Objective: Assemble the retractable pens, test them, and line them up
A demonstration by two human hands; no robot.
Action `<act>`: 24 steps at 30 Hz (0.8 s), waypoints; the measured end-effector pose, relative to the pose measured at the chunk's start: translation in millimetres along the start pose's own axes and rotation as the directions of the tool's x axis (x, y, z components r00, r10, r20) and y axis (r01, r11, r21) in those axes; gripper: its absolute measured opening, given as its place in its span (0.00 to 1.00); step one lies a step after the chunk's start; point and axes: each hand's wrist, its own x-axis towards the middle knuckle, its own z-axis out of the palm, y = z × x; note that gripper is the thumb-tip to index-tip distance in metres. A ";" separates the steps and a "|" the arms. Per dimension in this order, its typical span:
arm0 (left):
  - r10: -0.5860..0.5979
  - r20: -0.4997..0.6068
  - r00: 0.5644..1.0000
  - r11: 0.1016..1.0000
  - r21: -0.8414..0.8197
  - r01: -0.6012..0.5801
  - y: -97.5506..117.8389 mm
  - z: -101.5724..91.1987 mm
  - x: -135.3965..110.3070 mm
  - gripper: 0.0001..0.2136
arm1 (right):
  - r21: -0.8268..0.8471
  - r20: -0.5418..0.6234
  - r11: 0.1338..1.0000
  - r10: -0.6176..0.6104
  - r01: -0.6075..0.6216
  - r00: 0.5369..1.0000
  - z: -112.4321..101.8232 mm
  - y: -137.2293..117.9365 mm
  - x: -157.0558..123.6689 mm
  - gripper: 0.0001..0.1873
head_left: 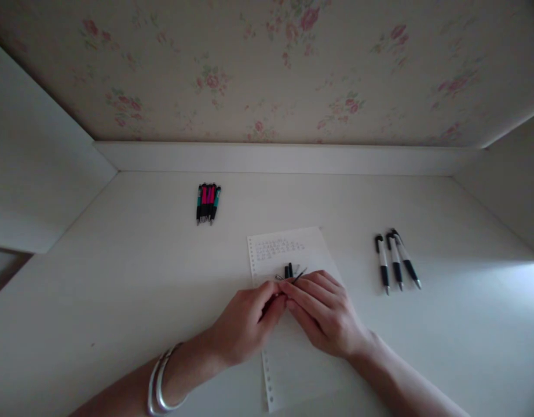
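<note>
My left hand (252,315) and my right hand (330,315) meet over a sheet of lined, hole-punched paper (297,370). Both are closed, thumbs and fingertips pinched together at the same spot. From between the fingers a thin dark stick (300,274), like a pen refill, points up and to the right. What the left fingertips pinch is hidden. Just beyond the fingertips, black pen parts (288,270) lie on the paper, partly covered by the hands. A small thin piece beside them is too small to name. Handwriting fills several lines at the top of the sheet.
Several pens with pink and teal barrels (208,204) lie side by side at the back left of the white table (141,255). Three white-and-black pens (396,262) lie to the right of the paper. A flowered wall (258,75) rises behind a white ledge (284,158).
</note>
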 end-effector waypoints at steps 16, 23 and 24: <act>-0.203 -0.095 0.974 0.858 -0.498 0.130 -9.5 -4.4 9.4 0.17 | -0.189 -0.120 0.873 0.434 -0.450 0.893 4.3 26.4 0.3 0.13; -0.290 -0.004 0.957 0.646 -0.738 0.193 -3.8 -9.8 10.9 0.12 | -0.098 0.002 0.995 0.017 -0.016 1.000 -0.3 0.2 -0.7 0.17; -0.294 -0.001 0.956 0.650 -0.734 0.199 -3.4 -10.3 10.7 0.11 | -0.112 0.059 0.992 -0.045 0.052 0.997 0.4 -4.8 0.2 0.19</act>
